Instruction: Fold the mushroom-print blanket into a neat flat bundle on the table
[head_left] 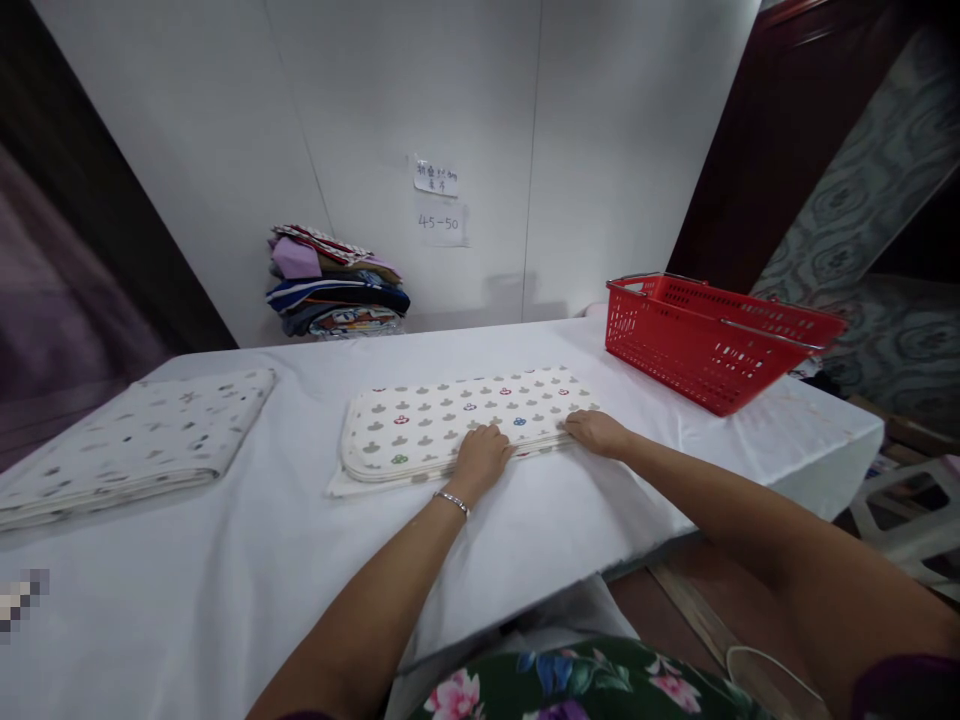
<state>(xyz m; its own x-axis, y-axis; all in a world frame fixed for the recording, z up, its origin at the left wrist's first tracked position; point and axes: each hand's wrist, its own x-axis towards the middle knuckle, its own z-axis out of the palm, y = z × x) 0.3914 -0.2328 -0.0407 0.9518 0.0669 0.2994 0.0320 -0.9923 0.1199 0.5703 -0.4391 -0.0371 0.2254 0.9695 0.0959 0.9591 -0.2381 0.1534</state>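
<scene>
A folded white cloth [442, 425] with a grey and coloured mushroom print lies in several layers in front of me on the white-covered table. My left hand [484, 455], below a bracelet on the wrist, is closed on the middle of the cloth's near edge. At the near right corner, my right hand [598, 434] has its fingers curled on the layered edge. Both thumbs are largely hidden. The left end of the cloth has rounded corners, and a lower layer sticks out slightly beneath it.
Another folded printed cloth [157, 430] lies at the left. Stacked folded fabrics [337, 290] stand by the back wall, left of two paper notes [441, 220]. A red plastic basket [712, 340] with metal handles sits at the right. The white tablecloth [300, 590] has creases.
</scene>
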